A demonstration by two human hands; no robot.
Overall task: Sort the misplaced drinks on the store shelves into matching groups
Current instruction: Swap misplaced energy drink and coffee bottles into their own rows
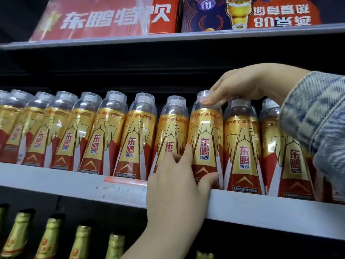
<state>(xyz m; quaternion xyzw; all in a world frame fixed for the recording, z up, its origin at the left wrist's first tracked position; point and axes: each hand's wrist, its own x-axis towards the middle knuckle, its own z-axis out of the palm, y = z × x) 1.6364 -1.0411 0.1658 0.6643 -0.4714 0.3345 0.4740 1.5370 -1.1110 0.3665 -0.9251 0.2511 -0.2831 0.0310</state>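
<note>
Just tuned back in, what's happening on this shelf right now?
A person has both hands on one gold-and-red bottle in the middle shelf's row. The right hand pinches its clear cap from above; the left hand cups its base at the shelf edge. Every bottle in that row looks alike. Gold-foil bottle necks stand on the shelf below.

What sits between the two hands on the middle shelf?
One gold-and-red bottle: the right hand pinches its clear cap, the left hand grips its base at the shelf edge. Head view.
</note>
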